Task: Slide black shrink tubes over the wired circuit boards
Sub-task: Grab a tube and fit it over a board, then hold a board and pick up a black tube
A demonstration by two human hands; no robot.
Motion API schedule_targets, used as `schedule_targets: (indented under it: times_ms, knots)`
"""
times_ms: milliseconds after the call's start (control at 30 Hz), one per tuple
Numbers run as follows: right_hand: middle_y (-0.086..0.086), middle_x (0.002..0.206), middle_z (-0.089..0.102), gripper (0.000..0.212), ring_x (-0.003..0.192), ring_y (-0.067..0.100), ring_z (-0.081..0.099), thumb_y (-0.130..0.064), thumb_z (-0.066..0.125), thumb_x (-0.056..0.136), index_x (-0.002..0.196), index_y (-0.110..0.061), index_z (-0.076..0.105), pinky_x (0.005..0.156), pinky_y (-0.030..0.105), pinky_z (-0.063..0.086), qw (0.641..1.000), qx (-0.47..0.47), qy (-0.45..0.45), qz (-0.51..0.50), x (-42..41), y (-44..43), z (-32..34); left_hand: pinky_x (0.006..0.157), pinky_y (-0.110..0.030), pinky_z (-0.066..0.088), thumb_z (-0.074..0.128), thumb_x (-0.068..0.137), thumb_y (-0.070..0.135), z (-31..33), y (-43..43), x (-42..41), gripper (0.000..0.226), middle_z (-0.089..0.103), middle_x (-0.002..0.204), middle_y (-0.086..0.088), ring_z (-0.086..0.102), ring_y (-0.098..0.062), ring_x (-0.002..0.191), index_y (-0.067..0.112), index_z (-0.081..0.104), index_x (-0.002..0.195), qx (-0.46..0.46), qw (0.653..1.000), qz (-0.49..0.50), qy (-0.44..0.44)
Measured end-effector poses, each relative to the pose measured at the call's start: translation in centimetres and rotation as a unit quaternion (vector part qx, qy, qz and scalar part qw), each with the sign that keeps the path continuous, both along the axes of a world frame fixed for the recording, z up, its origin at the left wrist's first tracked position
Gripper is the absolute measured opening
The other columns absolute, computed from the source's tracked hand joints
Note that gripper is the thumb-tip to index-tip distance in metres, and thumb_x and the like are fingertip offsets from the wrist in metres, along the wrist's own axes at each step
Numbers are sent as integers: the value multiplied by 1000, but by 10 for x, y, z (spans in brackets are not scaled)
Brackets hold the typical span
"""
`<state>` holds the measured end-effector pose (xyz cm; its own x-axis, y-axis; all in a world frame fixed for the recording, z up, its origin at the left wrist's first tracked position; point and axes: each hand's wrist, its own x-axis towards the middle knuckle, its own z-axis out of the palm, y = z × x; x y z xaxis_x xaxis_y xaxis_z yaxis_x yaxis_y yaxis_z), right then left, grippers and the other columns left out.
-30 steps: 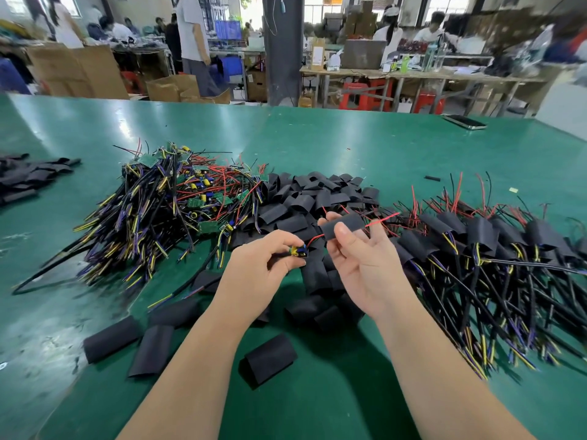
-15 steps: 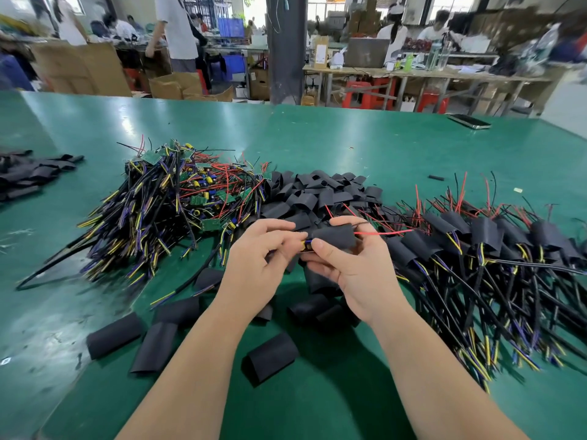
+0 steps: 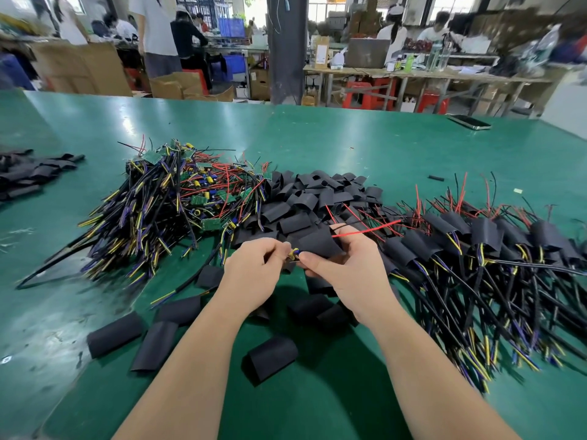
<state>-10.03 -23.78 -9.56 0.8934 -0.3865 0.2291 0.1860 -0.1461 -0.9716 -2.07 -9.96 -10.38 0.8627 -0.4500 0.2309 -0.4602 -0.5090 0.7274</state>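
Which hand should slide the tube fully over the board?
Right. The right hand grips the black shrink tube, with the red wire already out the far end. The left hand only pinches the wired circuit board's exposed end, anchoring it.

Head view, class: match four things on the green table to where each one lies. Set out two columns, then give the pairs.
1 phone
2 bare wired boards
3 sleeved boards
4 loose shrink tubes

A heaped in the centre
B spread on the right side
C far edge, right
D piled left of centre

Pairs: 1-C, 2-D, 3-B, 4-A
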Motion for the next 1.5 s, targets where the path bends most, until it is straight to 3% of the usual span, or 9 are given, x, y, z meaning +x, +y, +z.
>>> schedule_targets:
  times_ms: [167, 300, 400, 633, 800, 1033, 1100, 1233, 1500]
  knots:
    - [0, 79, 74, 24, 72, 25, 71, -10, 80, 71, 79, -29, 69, 71, 50, 59, 1000, -9, 15, -24, 1, 3, -1, 64, -4, 40, 62, 90, 13, 0, -2, -1, 19, 69, 84, 16, 59, 8, 71, 25, 73, 100, -100, 995, 2, 21]
    - [4, 76, 70, 23, 68, 11, 66, 7, 78, 71, 76, -12, 65, 66, 26, 54, 999, -23, -14, -24, 3, 4, -2, 65, -6, 41, 60, 92, 16, -1, -2, 0, 17, 68, 85, 14, 60, 2, 74, 26, 71, 100, -85, 996, 19, 20]
    - [1, 81, 72, 24, 74, 2, 68, 17, 71, 72, 75, -6, 64, 70, 14, 51, 998, -40, -37, 4, 1, 8, 0, 63, -21, 38, 51, 97, 27, 1, -1, 0, 25, 60, 60, 17, 52, -8, 63, 26, 69, 80, 4, 999, 19, 47]
    - [2, 86, 73, 29, 79, 6, 70, 21, 67, 74, 74, -8, 61, 71, 16, 52, 997, -28, -56, 54, -3, 7, 4, 86, -43, 42, 46, 73, 39, 11, 0, -1, 36, 61, 65, -4, 56, -28, 77, 9, 66, 68, -47, 983, 50, 171]
    - [8, 90, 75, 17, 82, 10, 71, 16, 72, 73, 78, 1, 65, 73, 19, 54, 996, -41, -72, 35, -2, 4, 4, 71, -13, 49, 63, 87, 2, 10, 3, 1, 22, 72, 84, 0, 64, -4, 76, 14, 73, 101, -215, 956, 40, 198]
    - [0, 86, 75, 31, 83, 11, 71, 21, 68, 73, 73, -9, 60, 76, 20, 52, 995, 16, -90, 27, -2, 0, 2, 73, -29, 40, 45, 101, 31, 3, 3, 1, 33, 69, 72, 2, 57, -10, 70, 25, 72, 83, -38, 988, -6, 147]
    - [2, 87, 75, 33, 86, 15, 71, 22, 67, 73, 73, -10, 60, 79, 23, 53, 994, 25, -97, 41, -3, -2, 3, 81, -26, 39, 41, 102, 30, 5, 1, 1, 41, 72, 73, 6, 65, -7, 78, 21, 73, 78, -51, 976, -24, 210]
    - [5, 89, 75, 31, 87, 17, 71, 23, 66, 73, 74, -8, 60, 78, 23, 53, 992, 35, -106, 51, -4, -3, 4, 62, -7, 42, 50, 98, 22, 10, 1, 1, 33, 70, 70, 9, 60, 3, 66, 17, 71, 72, -126, 966, -1, 227]
    - [1, 87, 76, 42, 84, 13, 71, 20, 68, 73, 69, -21, 65, 74, 19, 52, 994, 46, -91, 41, -2, 1, 4, 71, -21, 44, 50, 99, 17, 6, -2, -2, 28, 68, 74, 4, 55, -11, 73, 18, 68, 78, -193, 961, 43, 195]
